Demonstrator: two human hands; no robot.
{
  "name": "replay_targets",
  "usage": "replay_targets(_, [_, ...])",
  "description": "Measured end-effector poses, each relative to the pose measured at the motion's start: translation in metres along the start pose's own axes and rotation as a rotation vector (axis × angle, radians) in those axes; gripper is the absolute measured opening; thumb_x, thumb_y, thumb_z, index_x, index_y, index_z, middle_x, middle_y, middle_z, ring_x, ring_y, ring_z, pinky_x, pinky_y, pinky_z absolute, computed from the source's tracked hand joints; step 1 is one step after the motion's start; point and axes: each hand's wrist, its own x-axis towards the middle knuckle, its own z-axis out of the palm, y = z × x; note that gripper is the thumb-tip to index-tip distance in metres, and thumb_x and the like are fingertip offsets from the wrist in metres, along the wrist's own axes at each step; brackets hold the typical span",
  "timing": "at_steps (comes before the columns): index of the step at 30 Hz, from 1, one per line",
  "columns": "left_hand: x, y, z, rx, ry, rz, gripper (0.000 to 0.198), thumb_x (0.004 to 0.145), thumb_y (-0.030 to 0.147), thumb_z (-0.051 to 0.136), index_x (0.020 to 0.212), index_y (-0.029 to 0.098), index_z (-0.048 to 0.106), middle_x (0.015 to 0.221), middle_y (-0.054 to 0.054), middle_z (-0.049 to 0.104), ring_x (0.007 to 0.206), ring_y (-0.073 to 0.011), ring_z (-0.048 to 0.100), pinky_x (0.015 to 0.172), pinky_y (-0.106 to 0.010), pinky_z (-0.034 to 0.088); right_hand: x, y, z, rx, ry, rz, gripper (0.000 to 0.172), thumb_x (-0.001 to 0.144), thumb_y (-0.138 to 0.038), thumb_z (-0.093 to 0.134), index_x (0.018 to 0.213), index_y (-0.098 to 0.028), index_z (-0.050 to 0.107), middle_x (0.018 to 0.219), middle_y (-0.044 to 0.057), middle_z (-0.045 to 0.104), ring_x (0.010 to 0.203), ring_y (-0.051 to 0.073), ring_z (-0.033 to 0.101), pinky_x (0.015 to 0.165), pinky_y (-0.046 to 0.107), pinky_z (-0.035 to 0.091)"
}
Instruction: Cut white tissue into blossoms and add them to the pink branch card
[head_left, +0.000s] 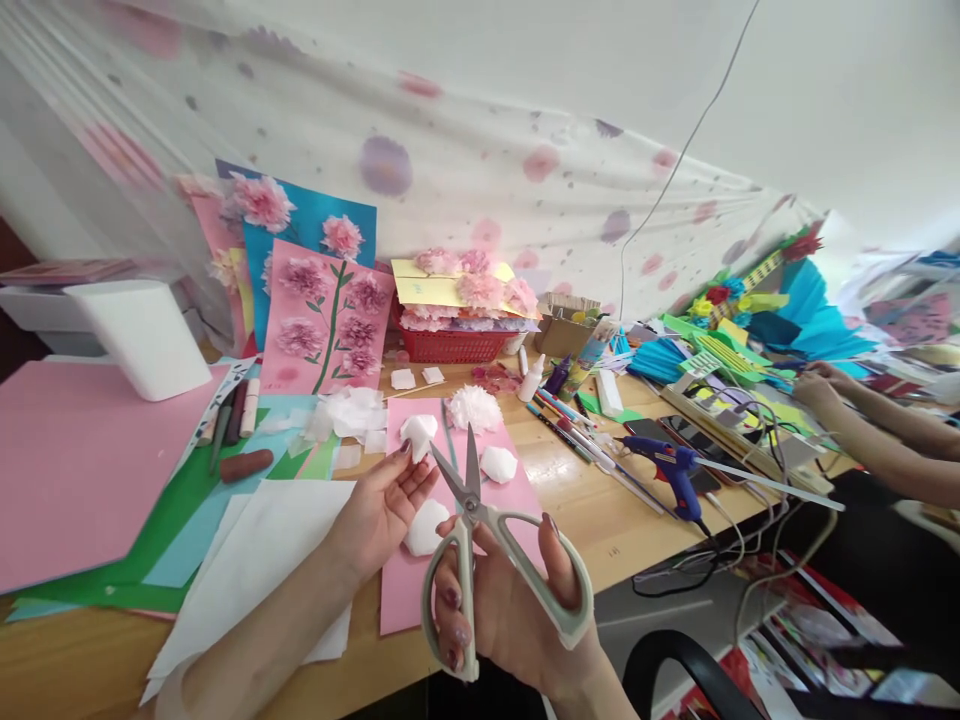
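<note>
My left hand [386, 505] pinches a small white tissue paper flower [419, 432] between thumb and fingers. In my right hand [510, 610] is a pair of scissors [471, 503] with pale grey handles, its blades parted and pointing up beside the flower. Beneath both hands lies a pink sheet of card [400, 590]. On it rest a fluffy white paper flower [474, 409] and two flatter white paper pieces, one at the right [499, 464] and one partly behind my right hand [425, 530].
Thin white tissue pieces [349, 412] and white sheets [270, 560] lie at the left. Right of the card are pens, a glue bottle [532, 380] and a blue glue gun [671, 465] with cables. Flower cards [326, 320] and a red basket [454, 346] stand behind. Another person's hands [821, 390] are at far right.
</note>
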Motion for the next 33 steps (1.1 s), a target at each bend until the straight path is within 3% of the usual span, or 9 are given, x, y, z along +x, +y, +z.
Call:
replay_targets(8, [0.003, -0.003, -0.005, 0.061, -0.054, 0.022, 0.020, 0.085, 0.004, 0.051, 0.073, 0.012, 0.065, 0.066, -0.003, 0.067, 0.062, -0.0102, 0.064, 0.074, -0.026, 0.056, -0.001, -0.002, -0.003, -0.018, 0.019, 0.016, 0.061, 0.076, -0.074, 0.046, 0.100, -0.019, 0.056, 0.081, 0.004, 0.054, 0.062, 0.016, 0.050, 0.057, 0.029, 0.043])
replay_targets(13, [0.001, -0.004, -0.009, 0.193, -0.201, 0.071, 0.005, 0.077, 0.011, 0.067, 0.074, 0.014, 0.065, 0.071, -0.002, 0.067, 0.067, -0.0117, 0.063, 0.072, -0.025, 0.053, -0.002, -0.003, -0.005, -0.031, -0.010, -0.005, 0.060, 0.073, -0.073, 0.053, 0.101, -0.020, 0.057, 0.085, 0.005, 0.054, 0.067, 0.015, 0.049, 0.063, 0.030, 0.044])
replay_targets(18, [-0.006, -0.006, -0.008, 0.344, -0.333, 0.099, 0.014, 0.072, 0.024, 0.075, 0.077, 0.014, 0.067, 0.076, -0.003, 0.066, 0.070, -0.0116, 0.061, 0.072, -0.024, 0.049, -0.002, 0.000, -0.012, -0.061, 0.019, -0.012, 0.054, 0.074, -0.068, 0.059, 0.101, -0.021, 0.057, 0.086, 0.004, 0.054, 0.070, 0.015, 0.050, 0.072, 0.034, 0.045])
replay_targets(24, [-0.021, -0.010, 0.002, 0.494, -0.486, -0.001, 0.020, 0.076, 0.032, 0.071, 0.073, 0.015, 0.062, 0.058, 0.000, 0.058, 0.047, -0.0097, 0.052, 0.051, -0.023, 0.042, -0.001, 0.003, -0.018, -0.073, 0.046, -0.043, 0.041, 0.084, -0.059, 0.052, 0.095, -0.020, 0.056, 0.074, 0.002, 0.053, 0.066, 0.015, 0.051, 0.069, 0.033, 0.045])
replay_targets(28, [-0.023, -0.012, 0.002, 0.524, -0.486, 0.006, 0.022, 0.076, 0.035, 0.070, 0.072, 0.016, 0.060, 0.056, -0.001, 0.059, 0.044, -0.0108, 0.052, 0.047, -0.023, 0.040, 0.002, 0.004, -0.013, -0.060, 0.081, -0.077, 0.040, 0.083, -0.058, 0.055, 0.088, -0.019, 0.055, 0.070, 0.001, 0.052, 0.058, 0.013, 0.047, 0.061, 0.028, 0.044])
replay_targets(33, [-0.017, -0.013, -0.001, 0.549, -0.405, 0.049, 0.025, 0.072, 0.034, 0.073, 0.068, 0.015, 0.057, 0.058, -0.002, 0.061, 0.044, -0.0113, 0.055, 0.044, -0.021, 0.038, 0.007, 0.012, -0.013, -0.067, 0.153, -0.125, 0.041, 0.080, -0.060, 0.058, 0.084, -0.019, 0.054, 0.064, -0.001, 0.052, 0.051, 0.010, 0.046, 0.051, 0.024, 0.041])
